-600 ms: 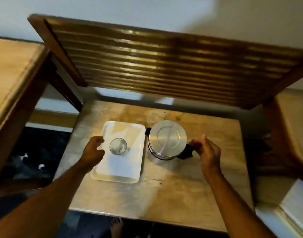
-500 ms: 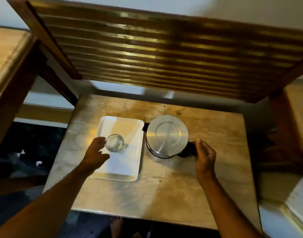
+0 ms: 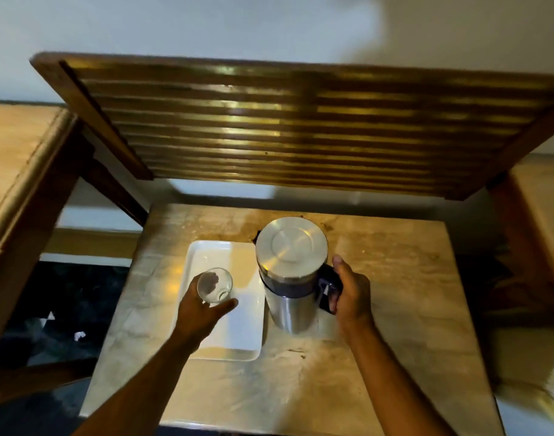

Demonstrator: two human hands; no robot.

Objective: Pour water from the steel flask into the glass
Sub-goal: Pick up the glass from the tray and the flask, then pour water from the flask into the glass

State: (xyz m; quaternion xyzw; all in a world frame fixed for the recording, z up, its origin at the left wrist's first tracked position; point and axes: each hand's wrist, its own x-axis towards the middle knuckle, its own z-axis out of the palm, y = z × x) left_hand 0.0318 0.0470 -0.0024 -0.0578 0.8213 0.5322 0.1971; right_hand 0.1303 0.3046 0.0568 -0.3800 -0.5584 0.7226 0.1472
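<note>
A steel flask (image 3: 290,269) with a round silver lid and a black collar and handle is raised above the marble table (image 3: 395,297). My right hand (image 3: 351,294) is closed around its black handle on the flask's right side. A clear, empty-looking glass (image 3: 214,284) is held in my left hand (image 3: 200,313), lifted over the white tray (image 3: 238,335) to the left of the flask. The flask stands upright, its lid on.
A slatted wooden shelf (image 3: 300,127) overhangs the far half of the table. Wooden side tables flank it at left (image 3: 21,165) and right (image 3: 539,209). Dark floor (image 3: 65,303) lies to the left of the table.
My left hand has closed on the glass and lifted it off the tray. My right hand has gripped the flask's handle and raised the flask toward me.
</note>
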